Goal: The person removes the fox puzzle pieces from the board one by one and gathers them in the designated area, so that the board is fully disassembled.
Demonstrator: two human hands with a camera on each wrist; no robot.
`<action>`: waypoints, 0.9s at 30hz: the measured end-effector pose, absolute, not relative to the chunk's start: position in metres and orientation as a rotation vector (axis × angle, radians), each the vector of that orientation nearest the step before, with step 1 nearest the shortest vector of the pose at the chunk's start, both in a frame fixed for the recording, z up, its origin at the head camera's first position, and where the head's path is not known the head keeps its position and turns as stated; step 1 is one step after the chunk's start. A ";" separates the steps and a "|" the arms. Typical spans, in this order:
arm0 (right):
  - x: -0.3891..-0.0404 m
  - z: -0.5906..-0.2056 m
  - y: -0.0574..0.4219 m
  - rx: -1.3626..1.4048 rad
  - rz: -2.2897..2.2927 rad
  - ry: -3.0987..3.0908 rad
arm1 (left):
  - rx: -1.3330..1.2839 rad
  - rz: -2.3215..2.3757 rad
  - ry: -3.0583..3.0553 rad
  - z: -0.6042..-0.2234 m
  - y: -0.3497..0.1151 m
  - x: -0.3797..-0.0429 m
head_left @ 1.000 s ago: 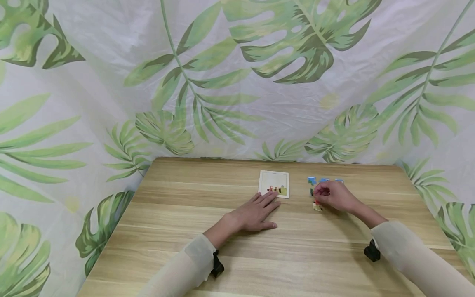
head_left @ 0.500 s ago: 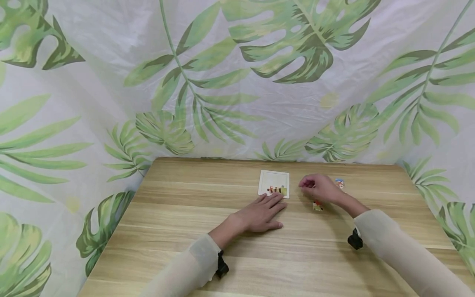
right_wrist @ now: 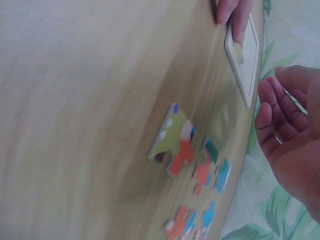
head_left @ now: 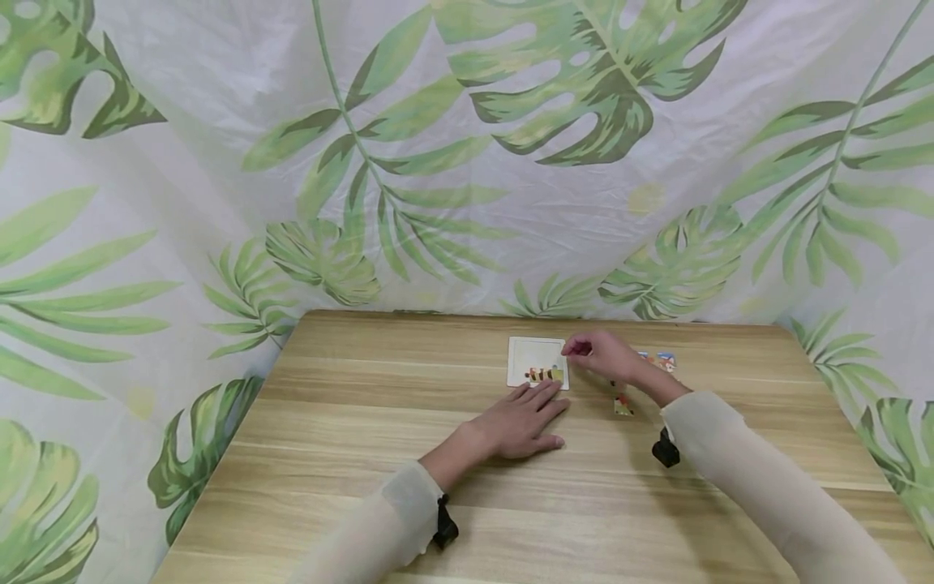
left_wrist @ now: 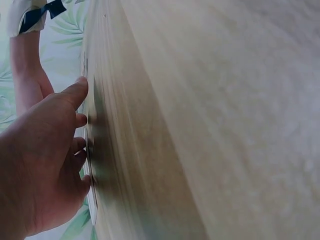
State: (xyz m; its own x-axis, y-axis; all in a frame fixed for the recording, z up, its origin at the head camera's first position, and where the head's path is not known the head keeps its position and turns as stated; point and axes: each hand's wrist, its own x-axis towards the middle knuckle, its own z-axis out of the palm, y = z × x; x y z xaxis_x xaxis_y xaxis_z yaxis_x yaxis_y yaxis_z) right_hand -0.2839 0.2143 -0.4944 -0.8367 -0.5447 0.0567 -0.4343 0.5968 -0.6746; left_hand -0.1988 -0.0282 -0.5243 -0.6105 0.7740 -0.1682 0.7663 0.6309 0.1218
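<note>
A small white puzzle tray lies toward the far side of the table, a strip of joined puzzle pieces along its near edge. My left hand rests palm down, fingers fairly straight, fingertips at that near edge. In the left wrist view, the left hand reaches along the tabletop. Beside the tray's right edge hovers my right hand, fingertips drawn together. In the right wrist view the right hand has curled fingers; I cannot tell whether a piece is between them. A yellow-green and red puzzle piece lies loose nearby.
Right of the tray lie several loose pieces, among them a red and green piece and a blue and white piece. The wooden table ends at a leaf-patterned cloth behind it.
My right hand has moved left, from over the loose pieces to the tray's right edge. The left hand has slid slightly right, still at the tray.
</note>
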 end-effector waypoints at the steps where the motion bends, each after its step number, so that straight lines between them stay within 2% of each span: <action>1: -0.286 -0.494 0.212 -0.824 -1.060 2.654 | 1.266 0.050 2.650 -0.524 -0.028 -0.198; 19: -0.312 -0.500 0.182 -0.896 -1.042 2.428 | 1.309 -0.018 2.676 -0.524 -0.025 -0.198; 27: -0.316 -0.504 0.175 -1.009 -1.031 2.352 | 1.312 -0.070 2.686 -0.522 -0.025 -0.197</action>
